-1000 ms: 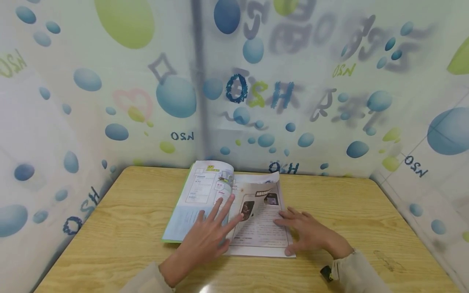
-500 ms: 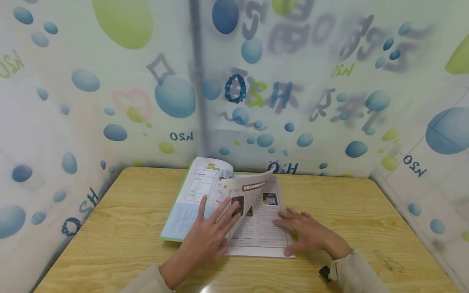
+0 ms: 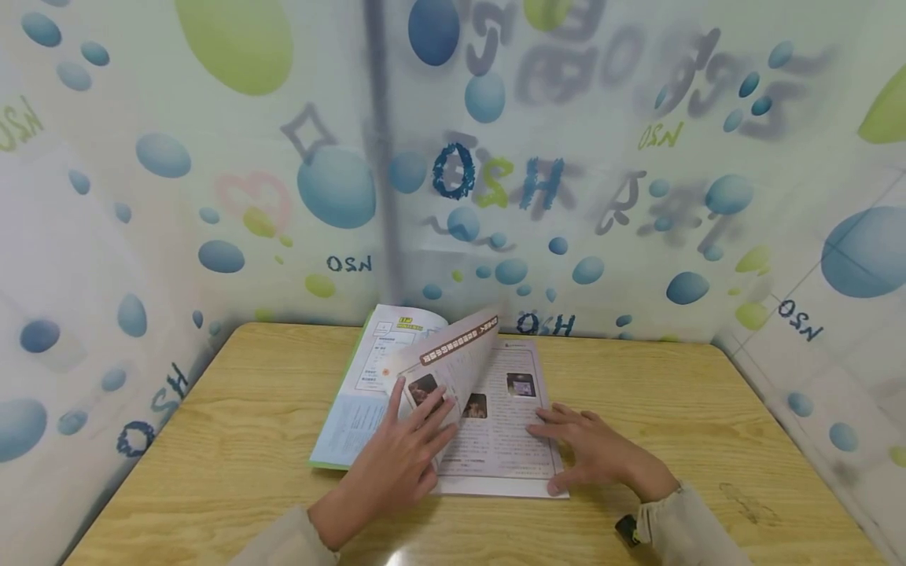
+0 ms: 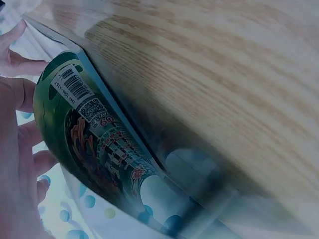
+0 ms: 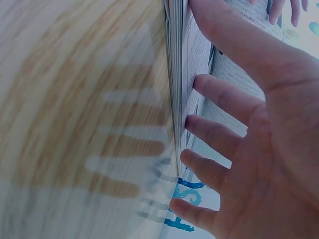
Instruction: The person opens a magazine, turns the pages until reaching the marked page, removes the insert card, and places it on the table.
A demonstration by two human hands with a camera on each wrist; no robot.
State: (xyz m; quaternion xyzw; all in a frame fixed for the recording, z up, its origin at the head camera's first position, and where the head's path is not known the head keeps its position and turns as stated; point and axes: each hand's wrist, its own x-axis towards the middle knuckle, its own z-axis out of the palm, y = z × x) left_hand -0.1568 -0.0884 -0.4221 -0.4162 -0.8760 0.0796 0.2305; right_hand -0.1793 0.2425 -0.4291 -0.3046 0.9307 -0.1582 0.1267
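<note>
An open magazine (image 3: 506,448) with printed text and small photos lies on the wooden table in the head view. One page (image 3: 460,346) stands up in a curve, leaning over toward the left side. My left hand (image 3: 396,464) has its fingers extended against that page, over the left half. My right hand (image 3: 602,452) rests with spread fingers at the right edge, thumb by the lower corner. In the left wrist view the green cover (image 4: 89,134) with a barcode bends up from the table beside my left fingers. The right wrist view shows my right fingertips along the page edges (image 5: 175,74).
The wooden table (image 3: 672,401) extends around the magazine on both sides. A pale curtain (image 3: 602,173) with blue and green bubbles stands behind and at the sides. A dark band (image 3: 627,531) sits at the right sleeve's cuff.
The raised page has swung from right to left, showing more of the page beneath, photos included. My left fingers have followed it slightly left. My right hand has stayed in place.
</note>
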